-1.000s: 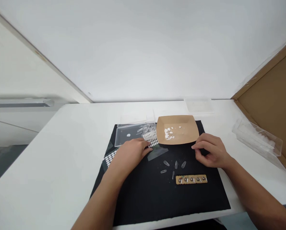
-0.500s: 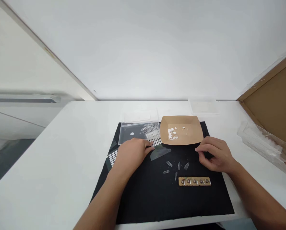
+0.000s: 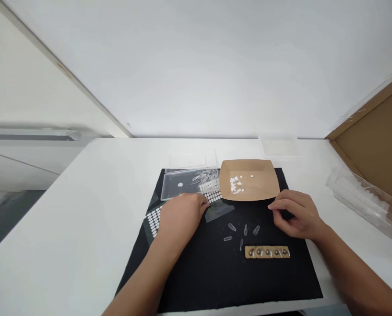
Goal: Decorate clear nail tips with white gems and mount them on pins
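My left hand rests over the left part of the black mat, thumb and fingertips pressed together at the edge of a clear sheet of white oval stickers. A second sticker sheet is partly under that hand. My right hand is closed in a pinch by the right corner of the cardboard tray; whatever its fingertips hold is too small to make out. Between the hands lie several clear nail tips, with a brown strip carrying a row of round metal pieces in front of them.
A clear plastic box with a pile of nail tips stands behind my left hand. White bits lie in the cardboard tray. At the right are another clear box and a cardboard panel. A white wall closes the back.
The thumb and fingers of my left hand have drawn together at the sticker sheet. My right hand stays in nearly the same pinch. The view has shifted slightly.
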Motion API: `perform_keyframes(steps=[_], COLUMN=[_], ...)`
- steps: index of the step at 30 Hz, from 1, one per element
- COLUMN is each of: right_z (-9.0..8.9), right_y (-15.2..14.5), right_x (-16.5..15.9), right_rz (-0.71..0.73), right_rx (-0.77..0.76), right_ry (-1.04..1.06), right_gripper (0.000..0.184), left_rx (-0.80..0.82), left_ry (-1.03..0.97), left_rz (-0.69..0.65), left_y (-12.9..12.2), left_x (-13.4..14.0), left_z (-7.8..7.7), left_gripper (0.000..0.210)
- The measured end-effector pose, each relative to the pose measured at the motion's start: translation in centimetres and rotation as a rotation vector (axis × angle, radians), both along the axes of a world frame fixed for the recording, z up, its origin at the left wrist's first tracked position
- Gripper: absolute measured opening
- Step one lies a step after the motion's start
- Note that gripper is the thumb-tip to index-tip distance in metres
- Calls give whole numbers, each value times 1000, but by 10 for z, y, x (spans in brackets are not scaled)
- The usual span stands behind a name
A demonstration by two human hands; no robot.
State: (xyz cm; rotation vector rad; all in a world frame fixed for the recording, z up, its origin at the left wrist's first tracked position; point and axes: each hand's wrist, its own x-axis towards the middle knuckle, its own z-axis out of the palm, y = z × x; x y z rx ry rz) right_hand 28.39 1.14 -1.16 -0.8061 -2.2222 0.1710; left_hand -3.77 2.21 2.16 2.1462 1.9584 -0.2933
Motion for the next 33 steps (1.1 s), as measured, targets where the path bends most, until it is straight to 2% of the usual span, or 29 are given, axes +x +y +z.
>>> perform_keyframes(steps=[11,20,28,33], right_z=[2,0,-1,-2], right_y=[-3,-4,-4,-4], right_x=[-4,-3,-2,-3], right_rz=[29,41,44,31], right_rx=[-47,-68,-93,-95], right_ry=[63,72,77,82], right_gripper=[32,33,31,30], left_rx=[-8,16,17,73], left_ry=[31,53,58,25], left_rz=[-79,-156,-127,-168], left_y=[-2,-2,-2,-3], left_x=[7,7,8,9], left_z=[6,2,1,0], left_gripper=[41,45,37,42])
